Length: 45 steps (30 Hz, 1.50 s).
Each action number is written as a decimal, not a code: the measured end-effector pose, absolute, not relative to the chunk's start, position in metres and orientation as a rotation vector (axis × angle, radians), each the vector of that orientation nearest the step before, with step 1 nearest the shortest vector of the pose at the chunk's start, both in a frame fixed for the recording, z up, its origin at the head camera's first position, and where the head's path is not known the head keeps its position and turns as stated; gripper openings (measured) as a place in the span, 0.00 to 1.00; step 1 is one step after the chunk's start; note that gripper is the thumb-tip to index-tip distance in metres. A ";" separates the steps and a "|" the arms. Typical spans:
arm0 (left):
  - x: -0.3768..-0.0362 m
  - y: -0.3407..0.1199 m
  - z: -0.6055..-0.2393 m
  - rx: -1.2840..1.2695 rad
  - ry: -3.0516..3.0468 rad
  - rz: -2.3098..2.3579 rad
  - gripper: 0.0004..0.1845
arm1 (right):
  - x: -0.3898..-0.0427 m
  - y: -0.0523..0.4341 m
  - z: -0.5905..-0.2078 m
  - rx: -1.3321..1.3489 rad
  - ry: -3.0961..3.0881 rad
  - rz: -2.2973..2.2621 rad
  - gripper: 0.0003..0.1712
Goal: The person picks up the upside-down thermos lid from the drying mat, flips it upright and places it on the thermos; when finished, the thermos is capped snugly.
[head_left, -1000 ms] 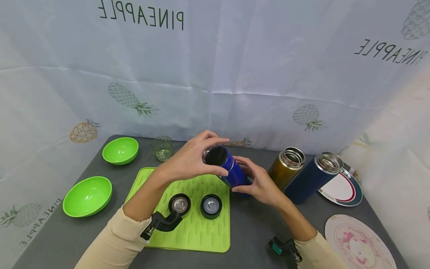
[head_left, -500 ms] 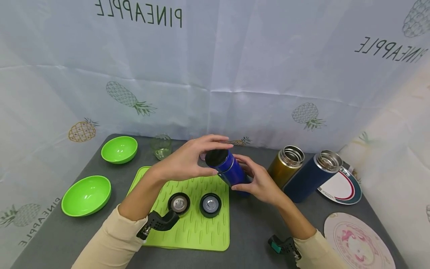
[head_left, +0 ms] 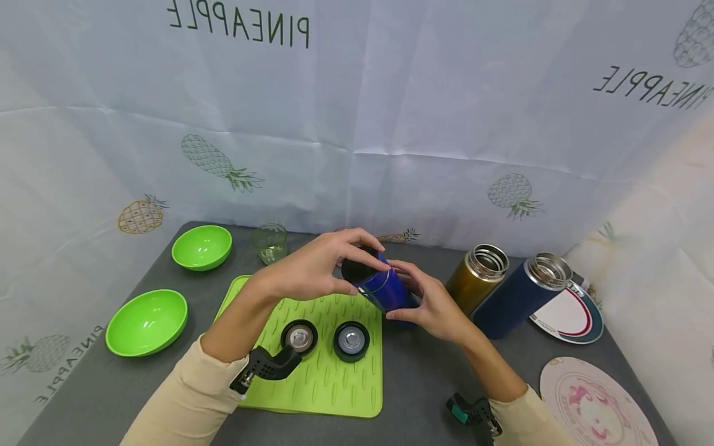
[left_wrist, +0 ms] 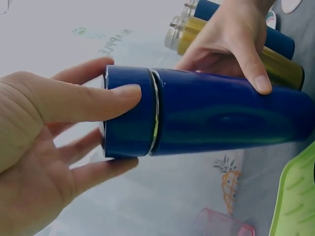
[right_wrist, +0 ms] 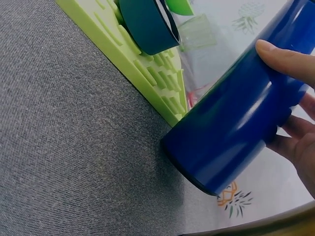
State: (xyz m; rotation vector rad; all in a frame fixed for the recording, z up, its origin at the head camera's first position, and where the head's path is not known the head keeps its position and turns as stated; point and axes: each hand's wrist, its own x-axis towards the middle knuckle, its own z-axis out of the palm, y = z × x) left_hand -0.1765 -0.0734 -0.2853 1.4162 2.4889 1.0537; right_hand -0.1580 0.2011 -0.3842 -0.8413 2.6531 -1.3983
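At the centre of the head view, both hands met around a bright blue flask (head_left: 387,290) that was tilted, its top leaning toward the left of the frame and its base low over the grey counter (head_left: 413,378), just past the right edge of the green ribbed mat (head_left: 318,384). The left hand (head_left: 309,272) had thumb and fingers curled round the flask's blue cap (left_wrist: 129,113), which sat at the mouth with a thin silver line showing between cap and body. The right hand (head_left: 432,303) wrapped the flask body from behind, its thumb (left_wrist: 256,73) pressed on the side. In the right wrist view the flask's base hung just clear of the counter; whether it touched could not be told.

On the mat, below the hands, two round caps lay side by side with their metal insides up: a black one (head_left: 299,336) to the left and a dark blue one (head_left: 351,341) to the right. Right of the hands stood a gold flask (head_left: 474,282) and a navy flask (head_left: 519,297), both uncapped and just beside each other. Further right were a plate with a red and dark rim (head_left: 574,316) and a pink-patterned plate (head_left: 597,402) at the lower right. At the left sat two green bowls (head_left: 146,322) (head_left: 201,247), with a small glass (head_left: 270,243) near the backdrop.
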 end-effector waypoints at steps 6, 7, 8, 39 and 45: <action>-0.173 -0.070 -0.286 1.279 2.597 1.076 0.31 | -0.159 0.201 -0.384 -0.845 2.667 -1.391 0.52; -0.172 -0.068 -0.287 1.251 2.620 1.082 0.31 | -0.159 0.201 -0.384 -0.847 2.668 -1.392 0.52; -0.172 -0.067 -0.287 1.232 2.637 1.085 0.31 | -0.159 0.201 -0.384 -0.848 2.669 -1.390 0.52; -0.175 -0.073 -0.282 1.340 2.560 1.026 0.31 | -0.160 0.203 -0.384 -0.868 2.643 -1.388 0.52; -0.173 -0.069 -0.285 1.293 2.604 1.000 0.32 | -0.161 0.203 -0.384 -0.867 2.642 -1.398 0.52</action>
